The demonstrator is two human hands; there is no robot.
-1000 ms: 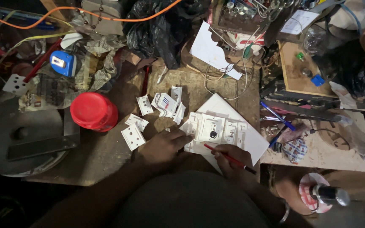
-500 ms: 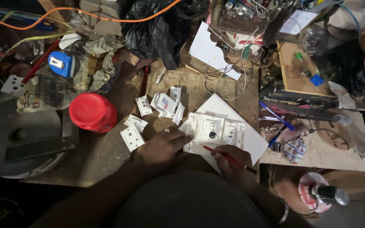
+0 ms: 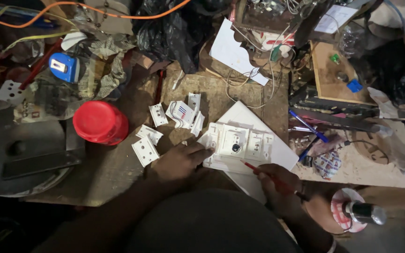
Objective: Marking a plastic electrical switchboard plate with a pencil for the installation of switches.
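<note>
White plastic lay under both hands: the left hand pressed curled fingers on the near-left edge of the switch plate, while the right hand was closed around a red screwdriver, its tip at the plate's near edge. The plate sat on a white board. A slipping tip might have gouged the plate or jabbed the bracing fingers. Loose socket modules beyond the left knuckles could have been knocked toward the red lid.
</note>
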